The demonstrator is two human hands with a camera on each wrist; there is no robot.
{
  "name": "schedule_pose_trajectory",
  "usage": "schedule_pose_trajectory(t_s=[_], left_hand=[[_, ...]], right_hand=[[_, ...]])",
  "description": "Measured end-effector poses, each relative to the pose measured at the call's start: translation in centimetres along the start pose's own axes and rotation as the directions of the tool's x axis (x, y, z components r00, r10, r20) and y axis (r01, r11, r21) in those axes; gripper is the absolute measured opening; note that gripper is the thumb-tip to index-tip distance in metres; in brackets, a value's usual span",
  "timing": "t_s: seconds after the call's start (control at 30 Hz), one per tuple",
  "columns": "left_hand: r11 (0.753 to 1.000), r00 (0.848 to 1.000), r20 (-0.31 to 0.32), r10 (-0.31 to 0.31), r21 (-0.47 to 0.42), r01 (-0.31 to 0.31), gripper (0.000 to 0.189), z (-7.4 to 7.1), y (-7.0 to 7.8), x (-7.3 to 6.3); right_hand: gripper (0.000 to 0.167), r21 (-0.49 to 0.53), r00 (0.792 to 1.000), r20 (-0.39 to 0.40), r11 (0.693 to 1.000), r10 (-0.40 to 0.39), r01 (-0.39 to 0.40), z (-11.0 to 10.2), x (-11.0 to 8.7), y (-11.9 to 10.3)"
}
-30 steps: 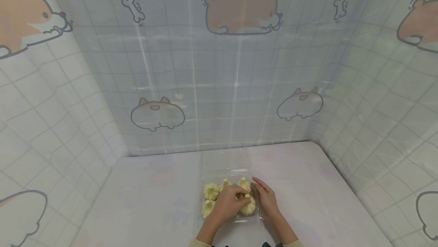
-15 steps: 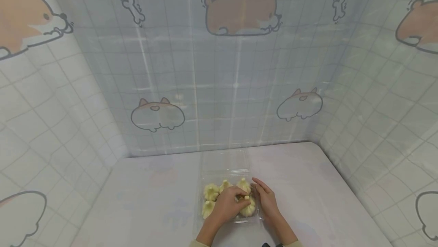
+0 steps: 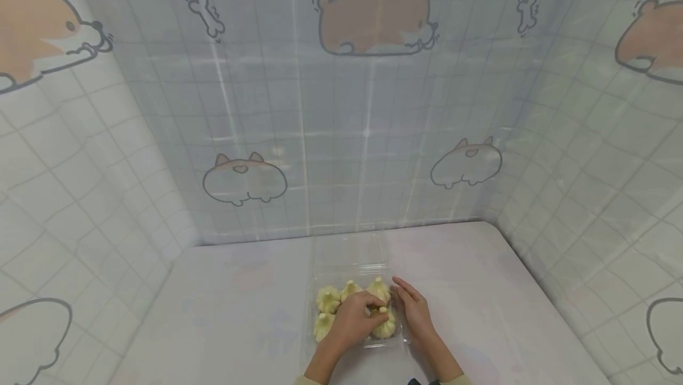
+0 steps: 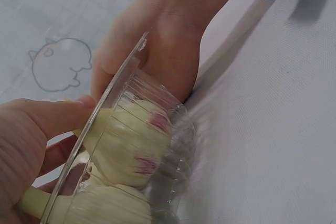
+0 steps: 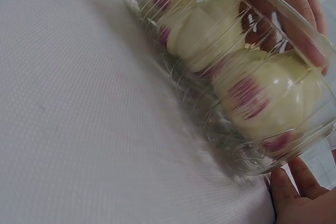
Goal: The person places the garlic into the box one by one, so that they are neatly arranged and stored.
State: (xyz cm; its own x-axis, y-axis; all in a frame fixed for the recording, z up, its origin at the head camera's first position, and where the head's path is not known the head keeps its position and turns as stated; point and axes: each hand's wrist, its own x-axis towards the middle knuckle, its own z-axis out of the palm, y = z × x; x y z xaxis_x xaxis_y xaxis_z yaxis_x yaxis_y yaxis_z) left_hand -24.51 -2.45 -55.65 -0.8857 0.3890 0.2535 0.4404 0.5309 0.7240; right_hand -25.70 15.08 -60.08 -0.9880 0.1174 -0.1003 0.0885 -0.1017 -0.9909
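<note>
A clear plastic clamshell box [image 3: 358, 346] sits on the table, holding several pale garlic bulbs [image 3: 328, 300] with purple streaks. Over its near right corner my left hand [image 3: 353, 317] pinches the stem of a garlic bulb [image 3: 385, 327] between thumb and fingers. That bulb [image 4: 128, 142] shows through the box wall in the left wrist view, seated among the others. My right hand [image 3: 418, 312] lies along the outside of the box's right wall, fingers extended. In the right wrist view, its fingertips [image 5: 302, 179] are at the box's lower edge. Part of the middle row is hidden under my left hand.
The box's transparent lid [image 3: 350, 251] is folded back, away from me. Whitish cloth covers the table [image 3: 229, 314]. Behind and at both sides hang grid-patterned curtains [image 3: 341, 112] with cartoon dogs.
The pinched garlic bulb has shifted slightly toward me and left, along with my left fingertips. My right hand stays against the box.
</note>
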Motion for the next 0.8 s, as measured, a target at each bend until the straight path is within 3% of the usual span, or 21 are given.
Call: schedule_pose_trajectory(t_s=[0.23, 0.8], left_hand=[[1.000, 1.000, 0.003, 0.027, -0.015, -0.027, 0.015, 0.17, -0.16, -0.01], [0.999, 1.000, 0.011, 0.023, 0.024, -0.024, 0.015, 0.29, -0.51, 0.02]], right_hand=[[0.038, 0.009, 1.000, -0.003, 1.000, -0.009, 0.009, 0.04, 0.03, 0.19], [0.039, -0.013, 1.000, 0.004, 1.000, -0.003, 0.003, -0.07, 0.23, 0.23]])
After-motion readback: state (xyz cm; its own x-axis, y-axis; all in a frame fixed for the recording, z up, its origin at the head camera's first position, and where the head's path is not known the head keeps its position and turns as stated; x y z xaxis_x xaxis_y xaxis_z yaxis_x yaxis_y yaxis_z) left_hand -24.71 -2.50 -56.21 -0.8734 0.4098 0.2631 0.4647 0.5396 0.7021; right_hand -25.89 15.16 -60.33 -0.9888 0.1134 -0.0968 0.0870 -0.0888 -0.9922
